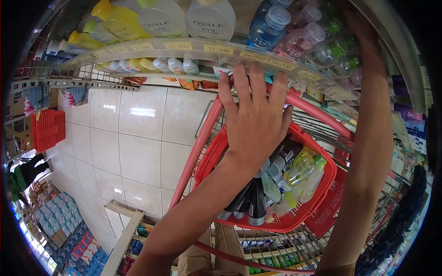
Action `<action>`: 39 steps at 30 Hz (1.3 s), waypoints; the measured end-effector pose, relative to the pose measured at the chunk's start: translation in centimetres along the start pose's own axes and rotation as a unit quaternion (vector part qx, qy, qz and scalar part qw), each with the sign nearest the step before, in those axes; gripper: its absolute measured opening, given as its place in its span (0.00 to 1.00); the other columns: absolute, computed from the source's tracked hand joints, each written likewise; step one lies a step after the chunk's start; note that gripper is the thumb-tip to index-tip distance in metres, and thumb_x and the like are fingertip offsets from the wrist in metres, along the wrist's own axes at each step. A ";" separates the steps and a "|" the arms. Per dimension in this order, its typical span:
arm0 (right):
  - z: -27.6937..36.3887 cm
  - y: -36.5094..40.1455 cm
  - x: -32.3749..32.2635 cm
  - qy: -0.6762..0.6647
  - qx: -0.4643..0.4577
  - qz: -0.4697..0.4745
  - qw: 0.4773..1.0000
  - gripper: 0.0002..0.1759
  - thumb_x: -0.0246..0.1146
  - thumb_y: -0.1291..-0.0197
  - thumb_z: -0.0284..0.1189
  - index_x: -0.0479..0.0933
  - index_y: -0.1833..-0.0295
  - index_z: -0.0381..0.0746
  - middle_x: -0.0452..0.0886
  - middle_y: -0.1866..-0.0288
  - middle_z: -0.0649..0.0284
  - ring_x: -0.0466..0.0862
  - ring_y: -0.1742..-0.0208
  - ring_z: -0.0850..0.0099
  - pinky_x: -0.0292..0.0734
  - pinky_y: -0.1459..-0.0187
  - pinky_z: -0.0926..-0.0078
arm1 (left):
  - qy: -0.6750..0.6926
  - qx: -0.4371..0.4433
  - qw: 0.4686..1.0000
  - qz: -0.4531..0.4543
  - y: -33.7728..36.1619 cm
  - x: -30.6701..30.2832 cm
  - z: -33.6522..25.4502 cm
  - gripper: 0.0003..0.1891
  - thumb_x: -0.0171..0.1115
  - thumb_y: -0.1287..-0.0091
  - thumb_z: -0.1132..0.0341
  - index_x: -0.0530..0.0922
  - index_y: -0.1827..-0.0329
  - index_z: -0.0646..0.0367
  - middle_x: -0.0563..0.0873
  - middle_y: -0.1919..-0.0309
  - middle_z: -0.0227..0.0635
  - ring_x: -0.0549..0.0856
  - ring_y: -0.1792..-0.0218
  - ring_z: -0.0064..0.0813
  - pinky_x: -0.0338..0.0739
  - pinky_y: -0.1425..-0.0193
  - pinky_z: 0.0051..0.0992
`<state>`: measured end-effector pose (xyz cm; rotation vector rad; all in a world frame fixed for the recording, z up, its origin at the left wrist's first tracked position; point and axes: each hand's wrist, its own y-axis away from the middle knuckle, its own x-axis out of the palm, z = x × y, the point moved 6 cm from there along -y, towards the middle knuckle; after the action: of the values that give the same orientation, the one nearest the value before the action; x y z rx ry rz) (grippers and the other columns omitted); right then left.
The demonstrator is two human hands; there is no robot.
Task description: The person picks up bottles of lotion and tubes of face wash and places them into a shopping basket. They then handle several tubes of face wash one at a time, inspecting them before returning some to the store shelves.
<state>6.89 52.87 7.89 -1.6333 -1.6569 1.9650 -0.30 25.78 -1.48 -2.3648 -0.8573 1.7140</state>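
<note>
My left hand (255,108) lies over the red rail of a shopping cart (209,124), fingers spread and stretched forward. Below it, a red basket (317,198) rests in the cart. It holds several bottles, among them black ones with grey caps (256,204) and a clear yellowish bottle (299,172). My right arm reaches up to the shelf at the upper right. There my right hand (361,25) is in shadow, near clear bottles with green caps (338,48); its fingers are hidden. Pink-tinted bottles (301,41) and blue bottles (268,27) stand to their left.
A shelf edge with price tags (178,45) runs across the top, with Ovale bottles (210,20) above it. Stacked red baskets (48,131) stand at the far left on the tiled floor (138,152). A person (27,177) is beyond them. Another shelf unit (124,230) is at lower left.
</note>
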 end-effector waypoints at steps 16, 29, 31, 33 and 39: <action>1.2 1.6 -4.7 -0.203 0.126 0.141 0.961 0.17 0.56 0.27 0.36 0.78 0.44 0.36 0.85 0.54 0.50 0.83 0.55 0.56 0.80 0.50 0.60 | -0.008 0.025 0.999 -0.020 0.3 -0.1 0.2 0.37 0.75 0.47 0.52 0.69 0.36 0.55 0.70 0.39 0.52 0.66 0.34 0.55 0.53 0.31 0.60; 3.9 18.9 -24.8 -0.247 0.174 0.252 0.919 0.11 0.67 0.41 0.21 0.80 0.52 0.34 0.81 0.47 0.51 0.78 0.40 0.50 0.72 0.38 0.58 | -0.031 0.056 0.998 -0.030 0.3 -0.5 -0.2 0.36 0.73 0.43 0.49 0.69 0.36 0.56 0.71 0.39 0.48 0.67 0.34 0.50 0.52 0.31 0.56; 3.8 22.8 -25.7 -0.276 0.230 0.301 0.883 0.09 0.65 0.42 0.19 0.80 0.55 0.35 0.83 0.54 0.53 0.80 0.47 0.52 0.75 0.45 0.61 | -0.035 0.056 0.998 -0.024 0.3 -0.5 -0.2 0.36 0.73 0.42 0.49 0.69 0.36 0.56 0.71 0.38 0.49 0.66 0.34 0.50 0.52 0.31 0.56; 4.4 27.0 -25.8 -0.304 0.282 0.355 0.838 0.08 0.65 0.43 0.19 0.80 0.57 0.35 0.83 0.59 0.55 0.83 0.53 0.54 0.76 0.50 0.63 | -0.039 0.058 0.997 -0.031 0.2 -0.4 -0.2 0.36 0.73 0.43 0.49 0.69 0.36 0.56 0.71 0.39 0.49 0.67 0.34 0.50 0.52 0.31 0.56; 9.1 34.2 -25.3 -0.322 0.294 0.597 0.673 0.12 0.70 0.42 0.33 0.80 0.60 0.37 0.85 0.68 0.54 0.87 0.71 0.57 0.81 0.66 0.60 | -0.036 0.063 0.997 -0.035 0.4 -0.2 -0.1 0.35 0.73 0.43 0.49 0.70 0.36 0.56 0.71 0.39 0.49 0.66 0.34 0.49 0.52 0.30 0.56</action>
<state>28.53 16.85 -3.18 -1.9471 0.5376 3.3352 -0.04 25.38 -1.46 -2.1797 -0.8049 1.7803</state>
